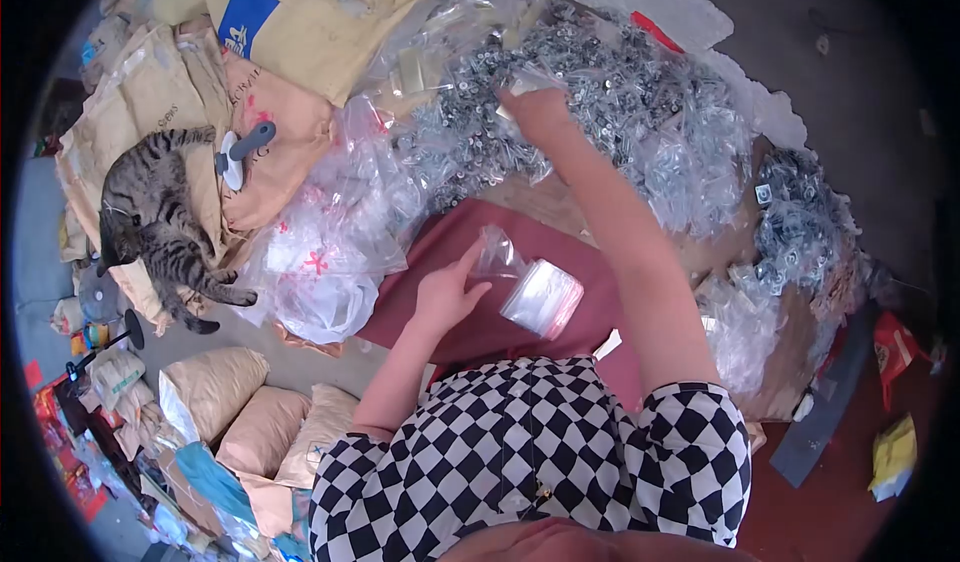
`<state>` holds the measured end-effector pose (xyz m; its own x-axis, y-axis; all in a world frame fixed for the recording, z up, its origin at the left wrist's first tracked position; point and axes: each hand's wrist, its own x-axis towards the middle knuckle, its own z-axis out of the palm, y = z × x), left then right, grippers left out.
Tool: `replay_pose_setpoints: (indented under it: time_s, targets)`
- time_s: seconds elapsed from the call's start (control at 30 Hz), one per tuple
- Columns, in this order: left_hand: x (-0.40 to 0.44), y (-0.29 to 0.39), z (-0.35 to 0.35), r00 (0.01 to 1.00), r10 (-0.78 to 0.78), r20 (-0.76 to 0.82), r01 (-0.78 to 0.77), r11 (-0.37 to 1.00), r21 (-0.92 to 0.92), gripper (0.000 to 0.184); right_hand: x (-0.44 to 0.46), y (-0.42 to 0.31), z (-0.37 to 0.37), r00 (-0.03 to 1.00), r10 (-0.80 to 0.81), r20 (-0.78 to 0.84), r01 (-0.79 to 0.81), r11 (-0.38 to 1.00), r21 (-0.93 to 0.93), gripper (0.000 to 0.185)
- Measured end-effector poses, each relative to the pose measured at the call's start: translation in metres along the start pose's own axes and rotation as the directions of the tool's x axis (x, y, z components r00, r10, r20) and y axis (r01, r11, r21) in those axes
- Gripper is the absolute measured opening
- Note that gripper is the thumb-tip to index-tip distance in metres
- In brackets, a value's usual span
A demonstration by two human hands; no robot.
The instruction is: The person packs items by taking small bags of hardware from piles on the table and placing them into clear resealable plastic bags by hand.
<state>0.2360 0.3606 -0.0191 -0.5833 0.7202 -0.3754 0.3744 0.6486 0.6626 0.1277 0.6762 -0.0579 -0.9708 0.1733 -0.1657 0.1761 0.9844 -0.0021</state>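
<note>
My left hand (448, 294) is over the maroon cloth (425, 247) on my lap, with index finger and thumb spread apart. Its index fingertip touches a small clear plastic bag (498, 254). Beside that bag lies a stack of clear zip bags (543, 300) with pinkish edges. My right hand (538, 114) is stretched forward over a broad heap of small metal hardware pieces (610, 82). Its fingers look curled, and a whitish thing (535, 80) shows at them; its kind is unclear and the fingertips are hidden.
To the left, a tabby cat (160, 202) lies on paper sacks beside a grey-handled tool (245, 150). A white plastic bag (325, 287) sits left of my lap. Filled sacks (215, 392) stand lower left. More bagged hardware (795, 222) lies at right.
</note>
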Motion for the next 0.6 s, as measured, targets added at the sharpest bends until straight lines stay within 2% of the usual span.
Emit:
replay_pose_setpoints:
  time_s: [0.03,0.07,0.13,0.17,0.2,0.23,0.27,0.3,0.33,0.37,0.4,0.47,0.5,0.57,0.6]
  targets:
    - [-0.002,-0.005,0.005,0.999,0.042,-0.029,-0.041,0.998,0.045,0.077,0.004,-0.001,0.007,1.0,-0.011,0.023,0.013,0.995,-0.098,0.046]
    - [-0.005,-0.004,0.004,0.999,0.04,-0.035,-0.038,0.998,0.048,0.077,0.008,-0.002,0.014,0.999,-0.022,0.046,0.031,0.98,-0.194,0.043]
    - [-0.011,-0.003,0.001,0.999,-0.033,-0.038,0.033,0.999,0.005,0.063,-0.014,-0.006,-0.013,0.999,-0.048,0.015,0.049,0.997,-0.062,0.039]
    - [-0.012,-0.012,0.004,0.998,-0.038,-0.047,0.038,0.999,0.002,0.063,-0.032,-0.005,-0.031,0.994,0.021,-0.109,-0.011,0.995,0.099,0.038]
    - [-0.013,-0.027,0.013,0.967,0.109,-0.23,-0.118,0.993,-0.024,0.048,-0.055,0.0,-0.042,0.971,0.109,-0.213,-0.051,0.964,0.262,0.038]
    - [-0.016,-0.036,0.018,0.88,0.243,-0.407,-0.275,0.961,-0.02,0.035,-0.071,0.009,-0.042,0.941,0.248,-0.232,-0.153,0.92,0.361,0.039]
    - [-0.019,-0.037,0.016,0.879,0.245,-0.41,-0.28,0.96,-0.027,0.035,-0.088,0.021,-0.041,0.89,0.389,-0.237,-0.251,0.852,0.459,0.042]
    - [-0.02,-0.037,0.014,0.88,0.2,-0.431,-0.248,0.967,-0.057,0.027,-0.107,0.033,-0.039,0.886,0.395,-0.244,-0.257,0.855,0.45,0.042]
    - [-0.02,-0.035,0.011,0.88,0.161,-0.448,-0.222,0.971,-0.087,0.02,-0.127,0.046,-0.031,0.839,0.538,-0.082,-0.335,0.629,0.701,0.042]
    - [-0.023,-0.026,0.003,0.907,0.131,-0.4,-0.184,0.978,-0.099,0.021,-0.146,0.054,-0.02,0.778,0.618,0.115,-0.384,0.322,0.865,0.042]
    - [-0.022,-0.025,0.004,0.909,0.155,-0.387,-0.207,0.974,-0.096,0.021,-0.164,0.059,-0.005,0.761,0.639,0.11,-0.39,0.316,0.865,0.042]
    - [-0.019,-0.021,0.007,0.898,0.225,-0.377,-0.264,0.963,-0.053,0.019,-0.204,0.064,0.032,0.71,0.672,0.211,-0.232,-0.06,0.971,0.043]
    - [-0.019,-0.011,0.003,0.883,0.291,-0.368,-0.319,0.948,-0.018,0.016,-0.223,0.068,0.05,0.69,0.692,0.212,-0.231,-0.068,0.971,0.043]
    - [-0.022,0.001,0.004,0.872,0.354,-0.339,-0.369,0.929,0.021,0.017,-0.259,0.074,0.077,0.681,0.656,0.326,-0.402,-0.036,0.915,0.038]
    - [-0.025,0.005,0.004,0.858,0.394,-0.329,-0.398,0.916,0.057,0.018,-0.272,0.07,0.079,0.671,0.666,0.325,-0.399,-0.044,0.916,0.038]
